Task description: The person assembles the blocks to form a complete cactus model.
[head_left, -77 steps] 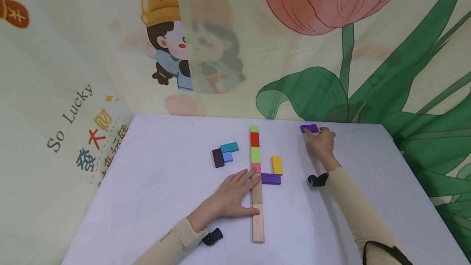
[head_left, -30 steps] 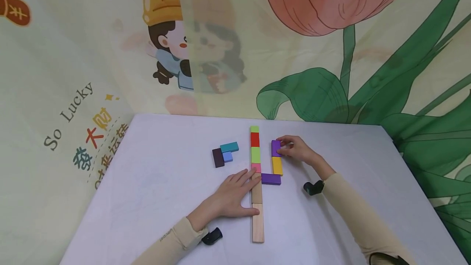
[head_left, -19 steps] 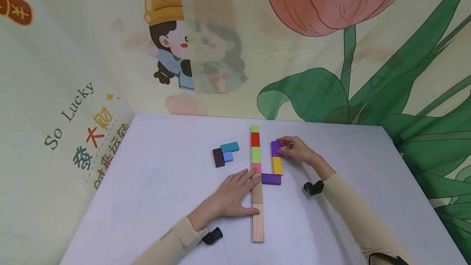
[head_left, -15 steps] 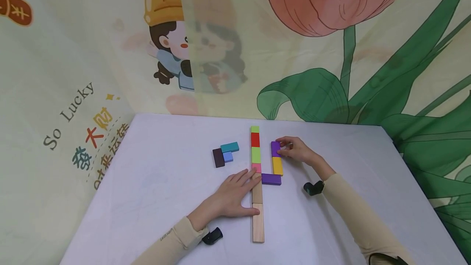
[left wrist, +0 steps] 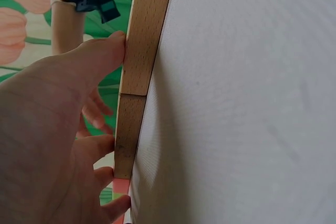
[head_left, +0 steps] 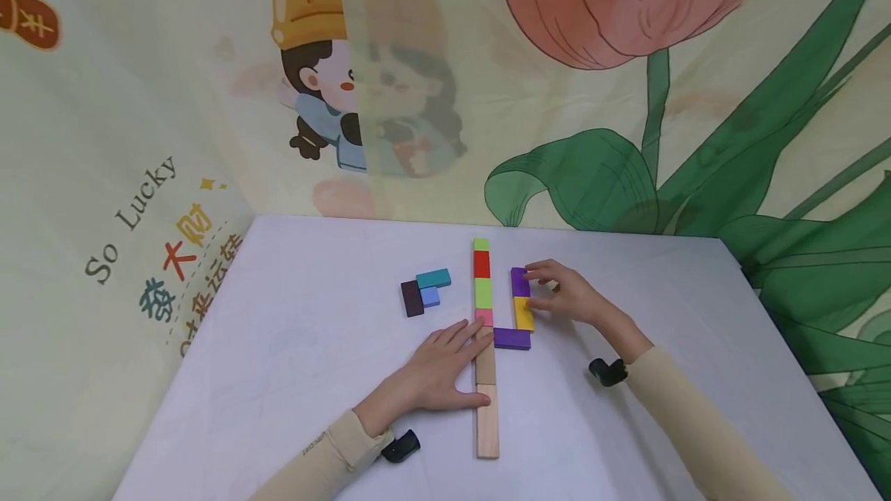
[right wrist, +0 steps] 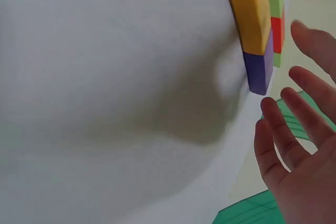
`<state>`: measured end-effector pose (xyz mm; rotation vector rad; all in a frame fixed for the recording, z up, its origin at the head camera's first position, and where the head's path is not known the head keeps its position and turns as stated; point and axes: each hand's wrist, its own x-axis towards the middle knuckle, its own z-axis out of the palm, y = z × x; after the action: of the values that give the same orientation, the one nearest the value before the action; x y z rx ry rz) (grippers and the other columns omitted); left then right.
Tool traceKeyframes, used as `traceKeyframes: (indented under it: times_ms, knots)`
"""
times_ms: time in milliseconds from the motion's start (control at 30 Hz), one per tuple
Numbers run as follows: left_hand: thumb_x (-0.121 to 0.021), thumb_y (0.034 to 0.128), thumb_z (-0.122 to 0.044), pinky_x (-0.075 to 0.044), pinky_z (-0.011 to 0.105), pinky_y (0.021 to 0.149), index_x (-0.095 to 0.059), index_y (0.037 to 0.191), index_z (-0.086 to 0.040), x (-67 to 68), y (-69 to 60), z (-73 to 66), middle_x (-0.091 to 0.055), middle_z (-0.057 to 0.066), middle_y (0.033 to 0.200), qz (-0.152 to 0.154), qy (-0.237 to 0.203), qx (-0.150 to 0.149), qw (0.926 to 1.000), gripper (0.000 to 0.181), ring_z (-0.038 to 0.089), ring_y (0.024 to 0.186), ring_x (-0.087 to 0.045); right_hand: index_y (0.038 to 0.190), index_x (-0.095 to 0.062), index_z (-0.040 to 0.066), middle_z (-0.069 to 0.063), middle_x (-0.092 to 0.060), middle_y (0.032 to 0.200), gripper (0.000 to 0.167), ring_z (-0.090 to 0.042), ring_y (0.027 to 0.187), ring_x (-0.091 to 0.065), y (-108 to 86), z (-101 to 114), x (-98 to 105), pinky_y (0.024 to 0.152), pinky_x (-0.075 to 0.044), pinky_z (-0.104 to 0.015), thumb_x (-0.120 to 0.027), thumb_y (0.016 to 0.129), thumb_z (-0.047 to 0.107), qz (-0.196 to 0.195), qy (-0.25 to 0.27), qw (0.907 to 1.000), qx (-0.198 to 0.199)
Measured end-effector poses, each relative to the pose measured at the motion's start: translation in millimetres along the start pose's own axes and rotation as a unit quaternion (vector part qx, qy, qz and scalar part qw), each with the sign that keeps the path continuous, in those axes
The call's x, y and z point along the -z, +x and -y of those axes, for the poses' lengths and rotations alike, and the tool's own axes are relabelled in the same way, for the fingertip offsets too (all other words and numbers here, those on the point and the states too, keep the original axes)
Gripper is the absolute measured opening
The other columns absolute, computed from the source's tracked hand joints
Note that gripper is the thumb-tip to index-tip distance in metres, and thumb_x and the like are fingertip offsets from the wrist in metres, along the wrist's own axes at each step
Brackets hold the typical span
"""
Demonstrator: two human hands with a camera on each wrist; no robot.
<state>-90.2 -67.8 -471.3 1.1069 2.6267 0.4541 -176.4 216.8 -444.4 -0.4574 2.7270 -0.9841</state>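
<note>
A straight row of wooden blocks runs away from me: two plain wood blocks (head_left: 488,422), then pink (head_left: 485,317), light green (head_left: 483,294), red (head_left: 482,264) and light green again. My left hand (head_left: 433,371) rests on it, fingers spread, thumb (left wrist: 113,51) and fingertips touching the plain and pink blocks. To the right, a purple block (head_left: 511,339) sticks out sideways from the row. A yellow block (head_left: 524,315) and another purple block (head_left: 519,282) stand end to end beyond it. My right hand (head_left: 576,294) hovers beside these two, fingers loosely extended, holding nothing in the right wrist view.
Left of the row lie a teal block (head_left: 435,278), a small blue block (head_left: 430,297) and a dark brown block (head_left: 412,299), close together. The white table (head_left: 292,315) meets a printed cloth backdrop (head_left: 431,199) at its far edge.
My right hand brought the purple block from the table's far right to the far end of the yellow one, then let go and drew slightly back. My left hand stayed put.
</note>
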Motion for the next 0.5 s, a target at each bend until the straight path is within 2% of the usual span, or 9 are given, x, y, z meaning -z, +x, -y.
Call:
traceKeyframes:
  times_ms: [167, 367, 500]
  knots:
    - [-0.055, 0.0856, -0.069, -0.025, 0.051, 0.115, -0.028, 0.157, -0.023, 0.9, 0.3, 1.4, -0.016, 0.001, 0.165, 0.001, -0.005, 0.006, 1.0000, 0.090, 0.026, 0.149, -0.017, 0.125, -0.067, 0.003, -0.016, -0.054, 0.140, 0.052, -0.039, 0.132, -0.045, -3.2, 1.9, -7.9, 0.105, -0.040, -0.056, -0.083, 0.080, 0.024, 0.024, -0.050, 0.9983, 0.017]
    - [-0.055, 0.0865, -0.068, -0.026, 0.051, 0.115, -0.027, 0.157, -0.022, 1.2, 3.7, 1.9, -0.016, 0.002, 0.165, -0.006, -0.011, 0.004, 0.9999, 0.089, 0.027, 0.149, -0.018, 0.125, -0.068, 0.004, -0.016, -0.054, 0.141, 0.052, -0.040, 0.133, -0.044, -3.0, -1.0, -8.4, 0.107, -0.037, -0.057, -0.084, 0.079, 0.023, 0.022, -0.056, 0.9979, 0.025]
    - [-0.055, 0.0903, -0.063, -0.030, 0.050, 0.113, -0.031, 0.156, -0.021, 9.7, 6.7, 8.0, -0.021, 0.003, 0.163, -0.036, -0.037, -0.002, 0.9986, 0.082, 0.025, 0.147, -0.025, 0.126, -0.067, 0.004, -0.016, -0.053, 0.142, 0.052, -0.040, 0.133, -0.044, -2.2, -4.0, -7.9, 0.106, -0.039, -0.056, -0.084, 0.079, 0.022, 0.025, -0.049, 0.9982, 0.025]
